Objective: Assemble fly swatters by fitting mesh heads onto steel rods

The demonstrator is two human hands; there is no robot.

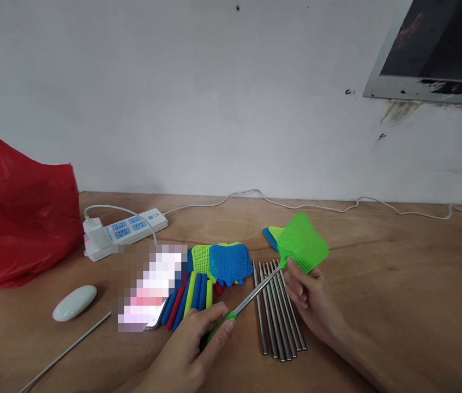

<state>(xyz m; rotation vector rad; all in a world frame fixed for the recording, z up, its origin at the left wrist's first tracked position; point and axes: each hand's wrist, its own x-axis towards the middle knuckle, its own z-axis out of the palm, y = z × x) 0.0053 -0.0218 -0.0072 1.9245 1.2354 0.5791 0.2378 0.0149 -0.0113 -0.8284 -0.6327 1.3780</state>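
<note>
My left hand point(198, 341) is closed around the green grip of a fly swatter whose metal rod point(255, 292) runs up to the right. My right hand point(310, 300) pinches the base of its green mesh head point(302, 243), held just above the table. Under the swatter lies a row of several bare metal rods point(282, 322). Left of them sit blue and yellow-green swatter heads point(225, 262) and several coloured handle grips point(192, 297). Another blue and green head point(271, 234) lies behind the held one.
A red plastic bag point(13, 224) fills the left side. A white power strip point(126, 229) with a plugged charger lies at the back, its cable along the wall. A white oval object point(74, 302), a blurred phone point(151, 286) and a loose thin rod point(67, 352) lie on the wooden table point(411, 284).
</note>
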